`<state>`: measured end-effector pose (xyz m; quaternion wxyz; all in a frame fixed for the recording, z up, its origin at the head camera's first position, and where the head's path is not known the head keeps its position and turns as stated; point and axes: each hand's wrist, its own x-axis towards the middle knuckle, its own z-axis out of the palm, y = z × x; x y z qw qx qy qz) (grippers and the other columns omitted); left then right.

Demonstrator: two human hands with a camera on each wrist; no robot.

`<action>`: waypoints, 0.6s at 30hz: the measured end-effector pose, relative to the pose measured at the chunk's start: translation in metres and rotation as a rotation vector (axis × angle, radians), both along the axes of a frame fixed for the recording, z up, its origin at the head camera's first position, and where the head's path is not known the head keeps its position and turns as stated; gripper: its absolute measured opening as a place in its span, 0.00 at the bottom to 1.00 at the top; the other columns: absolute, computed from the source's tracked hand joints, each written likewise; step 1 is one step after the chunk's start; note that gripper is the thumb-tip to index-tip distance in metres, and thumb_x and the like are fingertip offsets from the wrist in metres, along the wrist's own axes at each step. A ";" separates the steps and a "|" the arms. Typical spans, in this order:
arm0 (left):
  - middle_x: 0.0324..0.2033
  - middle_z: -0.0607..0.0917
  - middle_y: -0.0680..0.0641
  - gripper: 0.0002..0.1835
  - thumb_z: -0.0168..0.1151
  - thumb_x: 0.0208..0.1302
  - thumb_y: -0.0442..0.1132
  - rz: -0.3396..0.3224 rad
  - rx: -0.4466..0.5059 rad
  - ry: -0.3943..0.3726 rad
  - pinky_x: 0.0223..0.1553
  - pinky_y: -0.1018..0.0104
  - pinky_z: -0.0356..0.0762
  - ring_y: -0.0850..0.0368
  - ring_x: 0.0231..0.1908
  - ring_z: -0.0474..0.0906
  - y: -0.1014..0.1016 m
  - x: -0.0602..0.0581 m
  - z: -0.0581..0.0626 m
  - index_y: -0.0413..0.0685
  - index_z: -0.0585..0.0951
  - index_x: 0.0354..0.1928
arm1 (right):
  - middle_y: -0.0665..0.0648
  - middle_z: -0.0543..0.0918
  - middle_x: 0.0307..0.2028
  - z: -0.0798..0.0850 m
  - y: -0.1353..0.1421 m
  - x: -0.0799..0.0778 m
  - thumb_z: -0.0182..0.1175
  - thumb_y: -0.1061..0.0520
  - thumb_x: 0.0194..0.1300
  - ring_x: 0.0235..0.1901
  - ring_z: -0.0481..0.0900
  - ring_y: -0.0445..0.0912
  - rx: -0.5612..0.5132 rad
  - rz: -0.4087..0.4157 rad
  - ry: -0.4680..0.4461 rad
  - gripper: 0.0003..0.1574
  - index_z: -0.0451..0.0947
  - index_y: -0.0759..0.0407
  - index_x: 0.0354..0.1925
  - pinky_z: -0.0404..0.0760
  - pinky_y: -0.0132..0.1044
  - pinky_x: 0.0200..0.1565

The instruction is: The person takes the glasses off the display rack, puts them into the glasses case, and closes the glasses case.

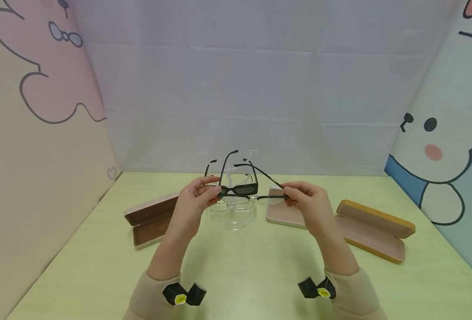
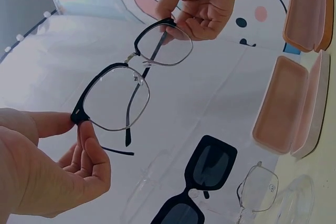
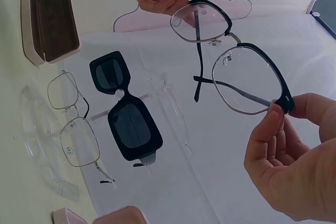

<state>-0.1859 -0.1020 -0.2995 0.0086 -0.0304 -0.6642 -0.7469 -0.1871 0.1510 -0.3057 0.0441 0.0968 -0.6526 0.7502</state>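
Black half-rim eyeglasses [image 1: 272,197] with clear lenses are held up between both hands, temples unfolded and pointing away. My left hand [image 1: 194,200] pinches one front corner of the frame by the hinge. The opposite corner is pinched by my right hand [image 1: 309,202], thumb against fingers. Behind the eyeglasses, black sunglasses [image 2: 214,163] sit on a clear display stand [image 1: 236,224]. Lower on that stand is a pair of thin metal-rimmed glasses [image 3: 80,141]. In the head view the held eyeglasses overlap both pairs.
An open case with a brown inside [image 1: 152,229] lies on the left of the table [image 1: 244,275]. To the right lie an open pale pink case [image 2: 283,103] and an open mustard-yellow case [image 1: 376,231]. A white cloth [image 1: 236,89] hangs behind.
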 end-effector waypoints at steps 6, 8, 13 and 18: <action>0.28 0.81 0.55 0.17 0.55 0.61 0.30 -0.022 0.016 -0.013 0.39 0.71 0.75 0.65 0.27 0.76 0.000 -0.001 -0.002 0.34 0.72 0.53 | 0.49 0.80 0.32 0.004 0.002 0.001 0.55 0.63 0.62 0.24 0.76 0.39 -0.042 0.075 -0.092 0.12 0.82 0.49 0.29 0.78 0.27 0.32; 0.28 0.81 0.55 0.17 0.55 0.61 0.30 -0.026 0.016 -0.015 0.37 0.72 0.75 0.65 0.26 0.76 -0.001 -0.001 -0.003 0.32 0.72 0.52 | 0.49 0.80 0.31 0.004 0.003 0.001 0.55 0.64 0.62 0.24 0.76 0.39 -0.029 0.094 -0.104 0.12 0.82 0.50 0.29 0.78 0.27 0.32; 0.30 0.80 0.55 0.16 0.54 0.62 0.30 -0.038 -0.011 -0.022 0.35 0.73 0.75 0.65 0.25 0.75 -0.001 -0.001 -0.004 0.31 0.74 0.52 | 0.49 0.79 0.30 0.004 0.006 0.000 0.53 0.65 0.63 0.23 0.76 0.39 0.012 0.129 -0.129 0.14 0.81 0.51 0.28 0.78 0.26 0.31; 0.33 0.79 0.51 0.17 0.54 0.62 0.30 -0.046 -0.037 -0.031 0.35 0.73 0.75 0.64 0.25 0.75 0.000 -0.002 -0.004 0.29 0.74 0.52 | 0.49 0.78 0.31 0.003 0.008 -0.001 0.53 0.65 0.63 0.24 0.75 0.39 0.083 0.154 -0.119 0.13 0.80 0.52 0.29 0.78 0.27 0.31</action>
